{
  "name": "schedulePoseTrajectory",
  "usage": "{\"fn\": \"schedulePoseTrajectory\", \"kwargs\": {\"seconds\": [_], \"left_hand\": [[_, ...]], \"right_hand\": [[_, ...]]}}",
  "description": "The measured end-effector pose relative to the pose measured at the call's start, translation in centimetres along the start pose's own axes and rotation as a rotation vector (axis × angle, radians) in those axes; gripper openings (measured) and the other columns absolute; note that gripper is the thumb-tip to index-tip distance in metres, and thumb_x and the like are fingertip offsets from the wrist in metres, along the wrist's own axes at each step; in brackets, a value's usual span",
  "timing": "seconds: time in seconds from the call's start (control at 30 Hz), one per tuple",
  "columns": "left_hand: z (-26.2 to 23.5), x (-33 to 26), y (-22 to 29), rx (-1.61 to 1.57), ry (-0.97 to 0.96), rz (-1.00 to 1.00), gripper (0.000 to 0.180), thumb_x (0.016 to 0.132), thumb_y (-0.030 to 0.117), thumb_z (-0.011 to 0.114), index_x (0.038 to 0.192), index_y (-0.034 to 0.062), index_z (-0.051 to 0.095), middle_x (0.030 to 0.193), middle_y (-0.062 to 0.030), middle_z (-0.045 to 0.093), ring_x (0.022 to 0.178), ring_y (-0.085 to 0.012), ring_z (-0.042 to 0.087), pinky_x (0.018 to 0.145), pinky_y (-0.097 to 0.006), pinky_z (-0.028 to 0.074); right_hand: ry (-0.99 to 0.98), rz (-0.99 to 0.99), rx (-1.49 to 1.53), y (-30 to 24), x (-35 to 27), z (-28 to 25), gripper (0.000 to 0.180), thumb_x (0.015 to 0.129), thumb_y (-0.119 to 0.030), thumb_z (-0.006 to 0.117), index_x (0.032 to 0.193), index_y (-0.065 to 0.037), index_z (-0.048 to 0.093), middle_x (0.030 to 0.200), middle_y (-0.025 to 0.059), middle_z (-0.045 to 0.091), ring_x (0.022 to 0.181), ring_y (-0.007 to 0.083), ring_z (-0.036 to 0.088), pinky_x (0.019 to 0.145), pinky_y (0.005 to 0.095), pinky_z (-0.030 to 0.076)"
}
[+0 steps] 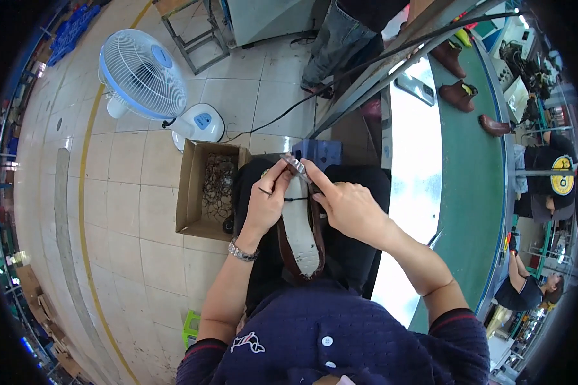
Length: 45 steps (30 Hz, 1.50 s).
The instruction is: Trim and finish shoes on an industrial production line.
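- Shoe [300, 234]: a brown one lies sole-up on the person's lap, its pale sole facing the camera, toe end toward the body and heel end up between the fingertips of both hands.
- Left hand [266, 202]: fingers are pinched together at the shoe's upper left edge, gripping the rim there; a thin dark cord runs from these fingers across the sole. A metal watch [242, 251] sits on the wrist below.
- Right hand [349, 208]: thumb and forefinger are closed on a small flat grey piece [295, 165] at the heel end, just above the left fingertips; the remaining fingers curl against the shoe's right edge.
- Lap: dark cloth shows on both sides of the shoe, so the sole's long edges stay in plain sight below the fingers.
- Left of the left fingers: an open cardboard box [192, 192] stands on the tiled floor, near the knee, with a tangle of dark cords inside. Further out stands a white floor fan [144, 77], well apart, with bare tiles between.
- Right of the right fingers: a shiny metal table edge [414, 186] runs close beside the forearm, leaving little room that way; beyond it a green belt [472, 186] carries three brown shoes [459, 95].
- Above the fingertips: a blue stool [324, 153], then another person's legs [337, 38] farther off.
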<state>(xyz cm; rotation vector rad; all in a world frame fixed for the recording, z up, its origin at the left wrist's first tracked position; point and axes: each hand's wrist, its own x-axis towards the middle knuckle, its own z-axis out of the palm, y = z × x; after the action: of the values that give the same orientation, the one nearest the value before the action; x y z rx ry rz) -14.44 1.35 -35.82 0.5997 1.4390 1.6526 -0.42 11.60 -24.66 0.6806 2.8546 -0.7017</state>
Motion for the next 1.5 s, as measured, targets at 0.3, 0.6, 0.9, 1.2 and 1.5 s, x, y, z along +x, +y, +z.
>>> {"fn": "schedulePoseTrajectory", "kwargs": {"seconds": [0.3,0.6,0.9,1.2,1.5], "left_hand": [[0.3,0.2,1.8,0.127,-0.074,0.053,0.035,0.098,0.011,0.052,0.131,0.0001,0.054,0.114,-0.0062,0.065,0.104,-0.0124,0.058,0.093,-0.025,0.042],[-0.1,0.3,1.5,0.177,-0.104,0.087,0.035,0.098,0.01,0.051,0.132,0.0,0.054,0.119,-0.0077,0.063,0.108,-0.0125,0.056,0.096,-0.025,0.041],[-0.7,0.1,0.9,0.017,-0.129,-0.055,0.041,0.096,0.006,0.051,0.137,0.0003,0.049,0.123,-0.0059,0.06,0.109,-0.012,0.054,0.097,-0.025,0.041],[-1.3,-3.0,2.0,-0.167,-0.082,-0.066,0.067,0.088,0.0,0.061,0.147,0.0006,0.03,0.146,-0.012,0.041,0.133,-0.0207,0.041,0.106,-0.033,0.037],[3.0,-9.8,16.4,-0.013,-0.349,0.485,0.03,0.095,0.016,0.053,0.118,-0.0025,0.059,0.117,-0.0208,0.062,0.112,-0.0305,0.059,0.093,-0.045,0.048]], "right_hand": [[0.101,-0.006,-0.043,0.3,0.0,0.5,0.069,0.091,-0.011,0.057,0.15,-0.01,0.022,0.069,0.0174,0.063,0.057,0.0322,0.064,0.05,0.041,0.052],[0.236,0.035,0.101,0.0,-0.3,0.9,0.071,0.091,-0.012,0.056,0.151,-0.011,0.018,0.075,0.0215,0.065,0.059,0.0361,0.064,0.055,0.0443,0.052],[0.449,-0.076,0.136,-0.8,-0.4,1.1,0.071,0.09,-0.011,0.057,0.151,-0.014,0.021,0.06,0.016,0.061,0.055,0.0326,0.063,0.049,0.0417,0.051],[0.41,-0.118,0.056,-1.5,-0.9,0.0,0.073,0.089,-0.012,0.058,0.151,-0.012,0.022,0.058,0.0143,0.061,0.052,0.0315,0.062,0.046,0.0419,0.048],[0.149,0.099,0.165,0.8,0.1,0.8,0.067,0.091,-0.018,0.055,0.15,-0.02,0.024,0.073,0.0218,0.066,0.065,0.0376,0.066,0.06,0.0496,0.051]]}}
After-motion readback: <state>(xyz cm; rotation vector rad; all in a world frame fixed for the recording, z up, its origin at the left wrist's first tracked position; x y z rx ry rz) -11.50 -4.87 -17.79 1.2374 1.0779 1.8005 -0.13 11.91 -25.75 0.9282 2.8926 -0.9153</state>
